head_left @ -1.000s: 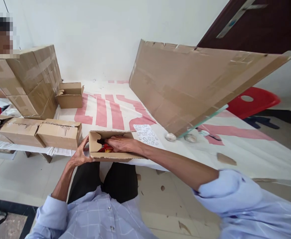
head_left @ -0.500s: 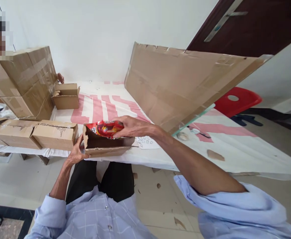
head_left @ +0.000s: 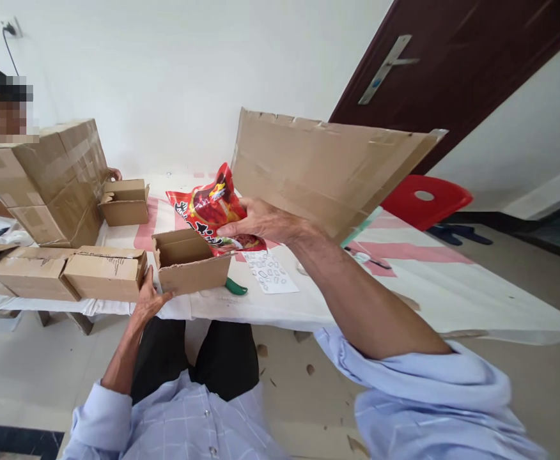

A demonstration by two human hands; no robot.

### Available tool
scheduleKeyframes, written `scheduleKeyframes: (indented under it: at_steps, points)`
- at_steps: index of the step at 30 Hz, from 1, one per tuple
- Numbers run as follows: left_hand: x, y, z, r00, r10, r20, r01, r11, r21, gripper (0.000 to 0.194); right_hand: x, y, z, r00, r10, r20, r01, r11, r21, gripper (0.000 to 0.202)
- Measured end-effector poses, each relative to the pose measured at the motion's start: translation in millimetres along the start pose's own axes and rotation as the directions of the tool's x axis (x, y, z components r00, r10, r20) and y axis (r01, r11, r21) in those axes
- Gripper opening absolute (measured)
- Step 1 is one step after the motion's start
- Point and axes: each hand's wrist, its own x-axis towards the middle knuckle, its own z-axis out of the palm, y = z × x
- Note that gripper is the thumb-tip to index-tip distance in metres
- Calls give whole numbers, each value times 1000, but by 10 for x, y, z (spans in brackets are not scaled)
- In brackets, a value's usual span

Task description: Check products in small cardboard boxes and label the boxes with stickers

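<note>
A red printed packet (head_left: 213,207) is gripped in my right hand (head_left: 265,220), tilted above and behind an open cardboard box (head_left: 194,273). The packet's lower edge overlaps the box's right rear rim. My left hand (head_left: 149,299) holds the box at its lower left corner, between it and a closed carton (head_left: 107,271). Just right of the box lies a green object (head_left: 236,287), and beyond it a white sheet with small drawn shapes (head_left: 273,275).
Closed cartons (head_left: 35,271) line the front left edge of the table. Taped boxes (head_left: 54,185) are stacked behind them, near a person's hand (head_left: 114,174) and another open box (head_left: 125,207). A large cardboard panel (head_left: 318,172) leans at the back; a red chair (head_left: 424,198) stands behind the table.
My right hand has raised the packet out of the box opening, and more of its printed face shows. The box now sits more upright, uncovering the green object. The view has shifted.
</note>
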Motion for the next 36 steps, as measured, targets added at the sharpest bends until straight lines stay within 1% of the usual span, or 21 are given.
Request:
scheduleKeyframes:
  at_steps: [2, 3, 5, 7, 8, 9, 10, 11, 13, 14, 15, 17, 19, 20, 23, 25, 26, 28, 31, 33, 36]
  points:
    - [-136, 115, -24, 993, -53, -105, 65, 992, 111, 113, -21, -43, 18, 999, -20, 26, 18, 998, 59, 45]
    - [-207, 195, -42, 987, -51, -153, 77, 984, 163, 103, -31, -56, 37, 999, -31, 39, 28, 996, 87, 46]
    - [-326, 401, -87, 975, 37, -220, 17, 971, 238, 76, -51, -61, 95, 997, -53, 63, 45, 990, 133, 45]
    - [-394, 669, -141, 941, 183, -286, -110, 961, 253, 53, -63, -34, 180, 994, -65, 91, 50, 985, 166, 44]
    - [-405, 822, -168, 918, 242, -314, -178, 959, 221, 47, -65, -7, 233, 992, -68, 107, 47, 982, 184, 43]
    - [-402, 983, -193, 902, 278, -330, -240, 959, 151, 47, -64, 26, 291, 990, -69, 126, 43, 979, 201, 43]
    - [-388, 1149, -217, 900, 289, -327, -291, 956, 44, 52, -60, 65, 355, 986, -71, 149, 37, 975, 218, 44]
    - [-366, 1312, -237, 913, 286, -292, -324, 942, -90, 60, -53, 106, 422, 982, -72, 176, 30, 972, 231, 45]
    - [-315, 1609, -266, 941, 287, -177, -330, 891, -312, 69, -33, 189, 553, 969, -71, 235, 12, 970, 242, 47]
    - [-290, 1734, -275, 951, 283, -125, -310, 874, -373, 68, -20, 225, 611, 963, -67, 262, 1, 970, 244, 48]
    - [-266, 1839, -282, 958, 271, -93, -285, 866, -411, 65, -7, 256, 660, 957, -67, 282, -5, 969, 248, 50]
    - [-219, 1990, -300, 967, 239, -92, -255, 861, -440, 57, 22, 299, 728, 952, -69, 298, -13, 964, 267, 54]
    - [-154, 2080, -338, 961, 224, -162, -274, 854, -443, 54, 55, 318, 760, 962, -86, 260, 7, 957, 290, 61]
    - [-111, 2111, -368, 950, 231, -212, -303, 847, -436, 54, 75, 322, 769, 970, -102, 220, 33, 954, 296, 64]
    - [56, 2195, -487, 889, 273, -367, -414, 820, -394, 54, 150, 326, 820, 985, -152, 85, 119, 942, 312, 72]
    - [170, 2251, -564, 855, 294, -427, -462, 805, -372, 56, 219, 337, 888, 987, -161, 19, 146, 932, 331, 69]
    - [216, 2274, -595, 850, 300, -434, -472, 800, -371, 56, 258, 347, 928, 987, -160, -17, 156, 925, 346, 67]
    - [270, 2298, -639, 858, 317, -405, -477, 785, -395, 57, 341, 373, 1011, 981, -162, -108, 192, 901, 389, 62]
    - [264, 2251, -671, 894, 353, -276, -441, 801, -406, 58, 461, 414, 1107, 958, -186, -219, 268, 851, 451, 60]
    - [238, 2170, -688, 914, 354, -199, -404, 840, -363, 62, 535, 439, 1153, 948, -209, -238, 299, 837, 457, 57]
    - [246, 2026, -728, 919, 346, -190, -391, 865, -316, 65, 655, 480, 1211, 942, -241, -235, 325, 832, 448, 56]
